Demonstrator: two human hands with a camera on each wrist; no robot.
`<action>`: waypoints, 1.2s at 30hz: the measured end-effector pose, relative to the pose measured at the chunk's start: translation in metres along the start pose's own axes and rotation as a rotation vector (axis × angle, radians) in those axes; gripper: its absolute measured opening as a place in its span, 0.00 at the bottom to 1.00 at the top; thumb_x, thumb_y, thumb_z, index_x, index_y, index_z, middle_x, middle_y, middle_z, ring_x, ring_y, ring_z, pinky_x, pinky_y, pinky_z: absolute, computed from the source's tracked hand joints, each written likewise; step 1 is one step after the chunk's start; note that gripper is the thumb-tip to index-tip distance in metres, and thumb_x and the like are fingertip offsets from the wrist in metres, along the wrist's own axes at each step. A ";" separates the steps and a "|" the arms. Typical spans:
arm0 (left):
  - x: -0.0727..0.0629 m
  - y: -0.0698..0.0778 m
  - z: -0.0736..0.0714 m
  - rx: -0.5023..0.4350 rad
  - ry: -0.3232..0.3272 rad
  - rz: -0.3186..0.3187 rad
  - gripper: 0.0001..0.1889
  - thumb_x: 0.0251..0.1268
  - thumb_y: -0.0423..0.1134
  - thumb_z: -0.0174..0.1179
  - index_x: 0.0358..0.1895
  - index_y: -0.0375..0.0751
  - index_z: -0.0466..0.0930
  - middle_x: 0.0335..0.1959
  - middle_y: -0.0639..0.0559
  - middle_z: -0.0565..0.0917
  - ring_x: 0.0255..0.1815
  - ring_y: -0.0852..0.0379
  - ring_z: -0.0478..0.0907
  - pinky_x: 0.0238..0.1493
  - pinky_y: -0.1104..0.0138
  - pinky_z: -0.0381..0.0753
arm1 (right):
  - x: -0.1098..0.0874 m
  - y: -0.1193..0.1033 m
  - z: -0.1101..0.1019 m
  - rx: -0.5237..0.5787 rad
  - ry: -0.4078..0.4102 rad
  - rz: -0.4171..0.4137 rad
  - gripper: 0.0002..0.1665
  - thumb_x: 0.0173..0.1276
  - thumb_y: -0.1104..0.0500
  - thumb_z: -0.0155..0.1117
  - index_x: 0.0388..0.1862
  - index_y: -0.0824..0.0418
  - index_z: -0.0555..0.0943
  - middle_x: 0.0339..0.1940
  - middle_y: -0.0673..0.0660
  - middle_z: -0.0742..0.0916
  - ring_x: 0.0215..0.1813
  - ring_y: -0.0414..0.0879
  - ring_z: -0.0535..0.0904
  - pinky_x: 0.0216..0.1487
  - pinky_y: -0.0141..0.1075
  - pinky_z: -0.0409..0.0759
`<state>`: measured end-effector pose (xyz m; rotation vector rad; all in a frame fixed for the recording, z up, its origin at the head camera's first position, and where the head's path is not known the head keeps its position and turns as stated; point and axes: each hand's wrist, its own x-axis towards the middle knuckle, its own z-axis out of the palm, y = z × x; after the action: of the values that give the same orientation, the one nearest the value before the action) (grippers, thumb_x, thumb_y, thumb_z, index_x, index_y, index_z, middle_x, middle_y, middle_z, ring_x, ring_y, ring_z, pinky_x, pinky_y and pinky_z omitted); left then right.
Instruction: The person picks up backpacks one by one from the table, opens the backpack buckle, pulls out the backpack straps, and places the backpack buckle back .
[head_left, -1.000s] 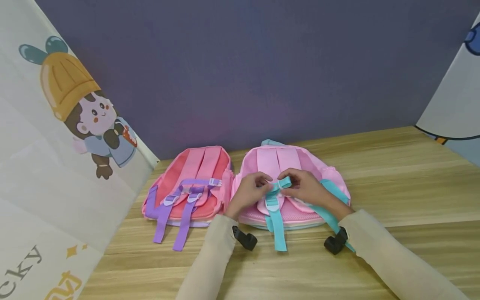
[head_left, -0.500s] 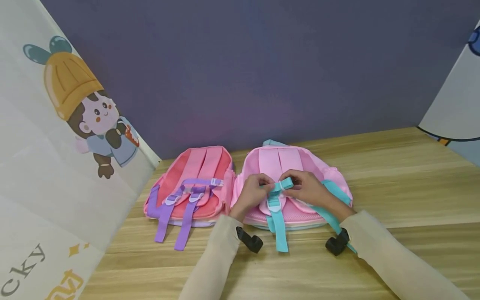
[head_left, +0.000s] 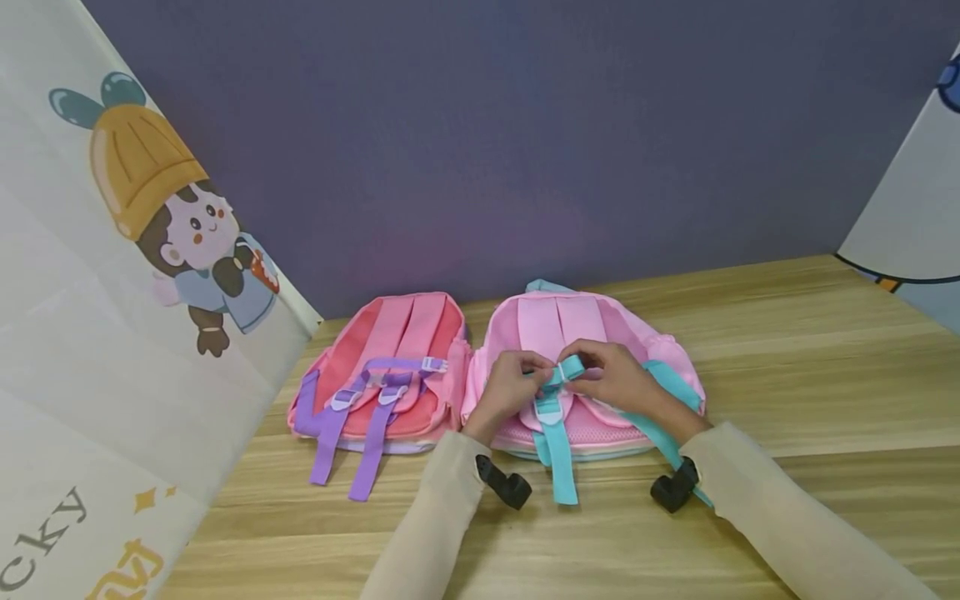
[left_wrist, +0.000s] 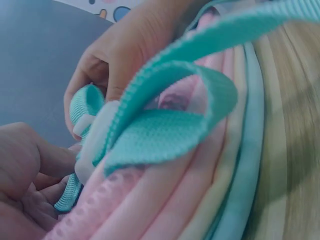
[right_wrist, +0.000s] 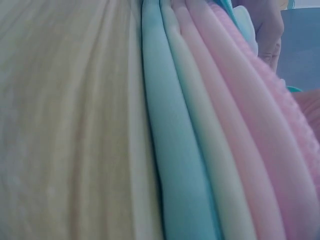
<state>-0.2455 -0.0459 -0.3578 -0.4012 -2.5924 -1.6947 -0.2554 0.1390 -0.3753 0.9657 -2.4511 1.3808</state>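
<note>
A light pink backpack (head_left: 495, 333) lies back side up on the table, its shoulder straps facing me. Over its middle, my left hand (head_left: 510, 385) pinches a teal chest strap (head_left: 572, 367) near a small white slider. From the other side, my right hand (head_left: 613, 379) grips the strap's looped end between thumb and fingers. Below them a wider teal webbing tail (head_left: 561, 467) hangs from a white adjuster buckle (head_left: 548, 408) over the bag's edge. In the left wrist view, the webbing (left_wrist: 165, 135) curls in front of both hands. Only parts of the hands show in the right wrist view.
A coral pink backpack (head_left: 442, 333) with purple straps lies against the left side of the pink one. Its purple chest strap (head_left: 401, 364) crosses the shoulder straps. Behind the wooden table (head_left: 795, 358) rises a dark panel (head_left: 525, 150); a printed wall (head_left: 75, 333) stands at left.
The view shifts slightly, moving the bags a little right in frame. Both hands keep their hold on the teal strap, with only small finger movements; the looped end tilts slightly.
</note>
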 end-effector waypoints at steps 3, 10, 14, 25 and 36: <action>0.001 0.000 0.000 -0.034 -0.002 -0.028 0.06 0.63 0.26 0.57 0.36 0.24 0.82 0.27 0.41 0.83 0.17 0.65 0.70 0.22 0.75 0.72 | 0.000 0.000 0.000 -0.009 0.009 0.000 0.16 0.56 0.68 0.70 0.43 0.57 0.80 0.39 0.53 0.84 0.44 0.46 0.80 0.49 0.41 0.80; 0.000 0.000 0.001 -0.086 -0.004 -0.046 0.06 0.64 0.25 0.55 0.37 0.23 0.80 0.25 0.43 0.82 0.17 0.65 0.70 0.23 0.75 0.71 | 0.000 0.001 0.001 -0.031 0.013 -0.007 0.14 0.57 0.67 0.70 0.43 0.58 0.80 0.39 0.53 0.85 0.43 0.46 0.80 0.48 0.40 0.81; 0.000 -0.001 0.003 -0.133 -0.002 -0.044 0.05 0.63 0.23 0.55 0.38 0.23 0.77 0.21 0.49 0.78 0.16 0.65 0.70 0.22 0.75 0.71 | 0.000 -0.001 0.002 -0.060 0.014 -0.020 0.14 0.57 0.66 0.70 0.43 0.59 0.81 0.39 0.54 0.85 0.43 0.47 0.81 0.47 0.41 0.81; 0.001 -0.004 0.004 -0.158 -0.010 0.000 0.05 0.61 0.22 0.54 0.39 0.24 0.74 0.23 0.46 0.78 0.20 0.63 0.70 0.25 0.74 0.72 | 0.001 -0.001 0.002 -0.083 0.028 -0.008 0.15 0.54 0.68 0.71 0.41 0.59 0.81 0.35 0.52 0.85 0.40 0.45 0.80 0.44 0.39 0.82; 0.001 -0.004 -0.009 -0.069 -0.068 -0.085 0.09 0.63 0.28 0.58 0.39 0.23 0.82 0.25 0.49 0.78 0.22 0.64 0.73 0.27 0.75 0.74 | 0.000 0.000 0.001 -0.052 0.040 0.005 0.14 0.55 0.65 0.72 0.41 0.57 0.81 0.35 0.52 0.84 0.39 0.45 0.80 0.44 0.37 0.80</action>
<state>-0.2489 -0.0548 -0.3576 -0.3613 -2.6408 -1.8330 -0.2548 0.1383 -0.3759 0.9120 -2.4496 1.3177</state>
